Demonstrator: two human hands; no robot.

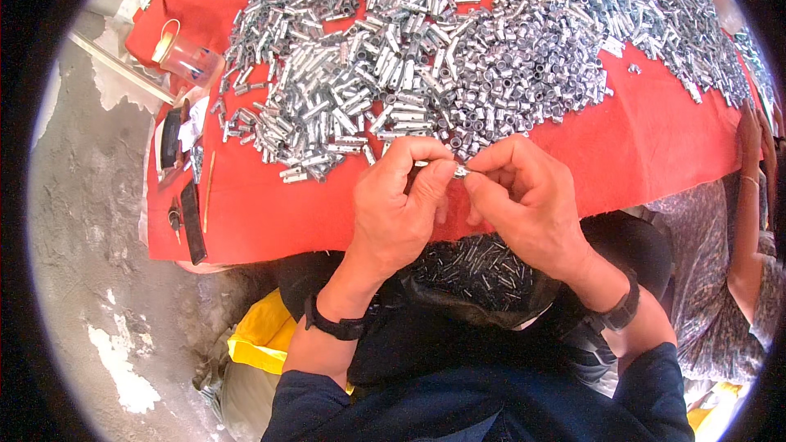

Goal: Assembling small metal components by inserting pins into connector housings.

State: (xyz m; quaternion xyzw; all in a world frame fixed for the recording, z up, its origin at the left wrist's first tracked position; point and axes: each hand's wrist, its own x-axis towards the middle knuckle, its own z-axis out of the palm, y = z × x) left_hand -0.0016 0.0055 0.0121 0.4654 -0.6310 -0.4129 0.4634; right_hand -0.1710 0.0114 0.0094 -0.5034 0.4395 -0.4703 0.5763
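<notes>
My left hand (403, 205) and my right hand (528, 205) meet just over the near edge of the piles, fingertips almost touching. Between them is a small silvery metal part (460, 171), pinched by the thumb and forefinger of both hands. The fingers cover most of it, so I cannot tell whether it is one piece or two joined. Just beyond lie a heap of short metal sleeves (524, 65) and, to its left, a heap of longer metal tubes with holes (327, 98). Below my hands, a dark container (524, 311) in my lap holds many thin metal pieces (475, 266).
A red cloth (270, 217) covers the table. At its left lie a clear plastic jar (190, 61), a black strip (191, 221), a thin stick (210, 182) and a key-like item (174, 219). Another person's arm (747, 237) is at the right. A yellow bag (266, 334) sits below left.
</notes>
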